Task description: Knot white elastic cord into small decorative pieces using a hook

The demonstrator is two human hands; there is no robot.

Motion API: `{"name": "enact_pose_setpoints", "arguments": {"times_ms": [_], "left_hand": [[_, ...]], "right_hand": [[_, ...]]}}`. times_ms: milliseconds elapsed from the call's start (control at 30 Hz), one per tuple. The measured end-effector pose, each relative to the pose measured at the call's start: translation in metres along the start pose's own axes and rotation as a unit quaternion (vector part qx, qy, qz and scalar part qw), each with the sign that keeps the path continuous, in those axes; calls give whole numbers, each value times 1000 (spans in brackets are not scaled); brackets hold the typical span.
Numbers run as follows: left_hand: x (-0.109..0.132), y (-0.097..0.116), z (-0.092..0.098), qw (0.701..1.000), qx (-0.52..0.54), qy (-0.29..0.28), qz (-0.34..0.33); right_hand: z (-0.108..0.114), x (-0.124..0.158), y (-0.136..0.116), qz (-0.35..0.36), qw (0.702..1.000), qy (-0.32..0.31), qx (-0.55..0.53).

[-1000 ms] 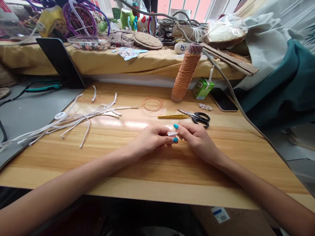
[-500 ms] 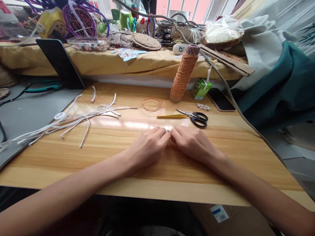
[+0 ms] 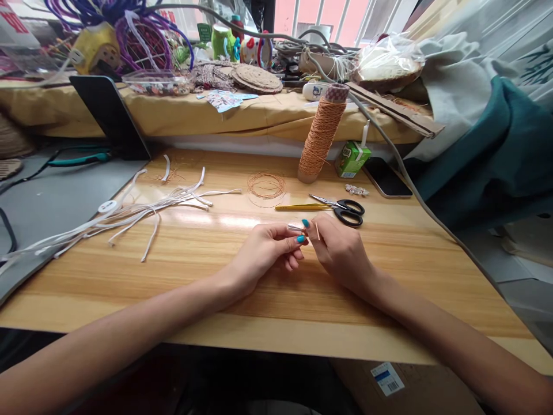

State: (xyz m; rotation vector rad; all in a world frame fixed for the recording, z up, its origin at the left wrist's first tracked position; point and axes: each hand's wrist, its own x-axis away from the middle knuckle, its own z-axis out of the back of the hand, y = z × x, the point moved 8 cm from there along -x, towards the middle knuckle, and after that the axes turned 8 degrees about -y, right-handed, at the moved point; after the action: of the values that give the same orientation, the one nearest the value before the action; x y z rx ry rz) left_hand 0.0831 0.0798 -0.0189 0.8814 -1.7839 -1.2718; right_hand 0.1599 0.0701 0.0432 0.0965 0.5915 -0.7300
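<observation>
My left hand is closed in a pinch, thumb against forefinger, on a thin orange cord. Only a little of the cord shows between the fingers. My right hand meets it at the fingertips, also pinching the cord, its lower fingers curled out of sight. Both hands are just above the wooden table, in front of the yellow tweezers and the black-handled scissors. A loose coil of thin orange cord lies beyond my left hand.
A spool of orange cord stands at the back, beside a green drink carton and a phone. White cords spread over the left side. A dark tablet leans against the cluttered ledge. A grey cable runs down the right.
My left hand has turned so its thumb and fingers show, and it has risen slightly. My right fingertips have shifted up a little; the thin cord between the hands shows more.
</observation>
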Motion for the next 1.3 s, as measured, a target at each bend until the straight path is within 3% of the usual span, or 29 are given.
{"name": "enact_pose_setpoints", "arguments": {"times_ms": [133, 200, 333, 467, 600, 667, 800, 900, 1100, 1200, 1300], "left_hand": [[-2, 9, 8, 990, -119, 13, -81], [0, 17, 10, 965, -224, 36, -131], [12, 37, 2, 861, -424, 74, -272], [22, 45, -5, 762, -528, 109, -358], [21, 43, -8, 720, -583, 102, -361], [19, 42, -6, 727, -581, 93, -354], [14, 42, -2, 777, -534, 61, -328], [9, 38, 1, 802, -520, 45, -289], [3, 33, 5, 825, -519, 48, -221], [1, 34, 11, 861, -473, 59, -180], [1, 37, 23, 908, -384, 86, -142]], "right_hand": [[-5, -1, 10, -55, 989, -44, -130], [-7, -1, 14, -79, 978, -62, -185], [-11, -3, 18, -101, 963, -85, -236], [-14, -3, 19, -111, 958, -102, -243], [-18, -3, 22, -130, 952, -134, -241], [-19, -3, 23, -136, 949, -150, -241], [-18, -4, 24, -130, 957, -144, -214], [-12, -5, 24, -110, 971, -105, -182], [9, -3, 19, -71, 985, 7, -155], [7, -4, 19, -82, 954, -28, -285], [-8, -4, 14, -91, 893, -127, -423]]}}
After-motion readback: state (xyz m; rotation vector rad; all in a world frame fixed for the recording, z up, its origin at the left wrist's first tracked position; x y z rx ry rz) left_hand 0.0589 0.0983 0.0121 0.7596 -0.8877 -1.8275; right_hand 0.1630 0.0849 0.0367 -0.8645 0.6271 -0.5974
